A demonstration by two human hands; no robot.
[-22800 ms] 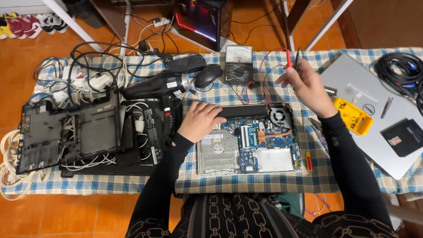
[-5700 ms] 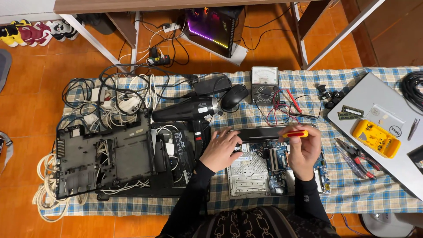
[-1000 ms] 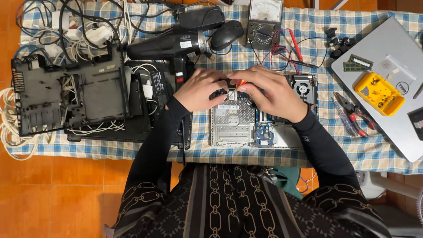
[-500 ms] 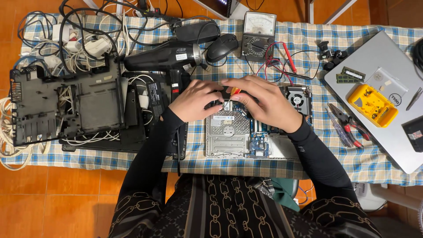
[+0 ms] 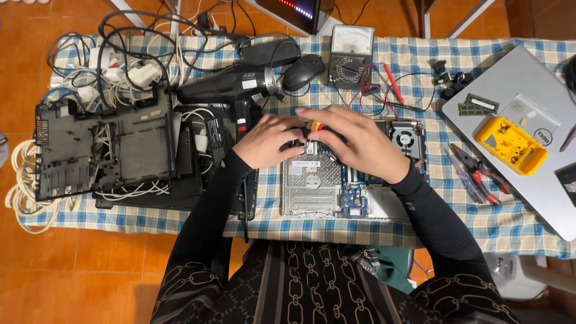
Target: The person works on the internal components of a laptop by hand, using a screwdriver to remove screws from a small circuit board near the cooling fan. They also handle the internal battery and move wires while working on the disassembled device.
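Checked tablecloth (image 5: pixel 480 225); both hands, left hand (image 5: pixel 273 141) and right hand (image 5: pixel 360 144), apparently pinching red-yellow screwdriver (image 5: pixel 314 126) over bare motherboard (image 5: pixel 354 198).

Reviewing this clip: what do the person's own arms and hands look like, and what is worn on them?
Both arms wear snug black long sleeves reaching the wrists. The left hand and right hand are bare: no gloves, and no rings or watch visible. Nearer the shoulders, the fabric shows a pale chain-link pattern.

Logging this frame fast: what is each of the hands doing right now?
Left hand: curled, fingertips on the laptop board; grip cannot be told.
Right hand: closed on a red and yellow screwdriver.
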